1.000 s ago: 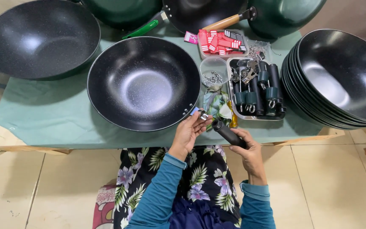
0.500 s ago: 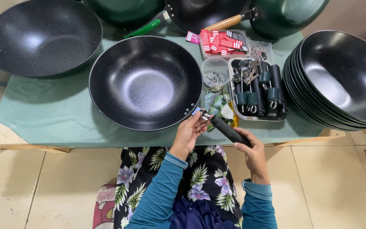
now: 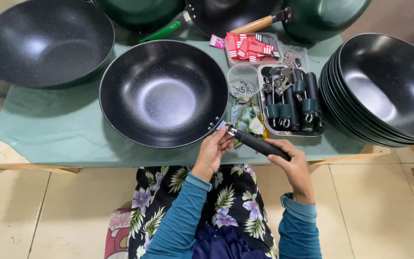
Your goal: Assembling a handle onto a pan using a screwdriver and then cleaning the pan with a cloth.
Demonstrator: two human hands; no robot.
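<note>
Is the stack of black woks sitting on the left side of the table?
No, the stack of black woks sits at the table's right end.

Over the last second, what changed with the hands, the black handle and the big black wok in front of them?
The right hand has turned the long black plastic handle from near its lap up toward the rim of the speckled black wok, so its metal tip now meets the rim bracket, where the left hand pinches. Both hands kept their hold. The wok, the steel tray of handles and the stacked woks stayed put.
</note>
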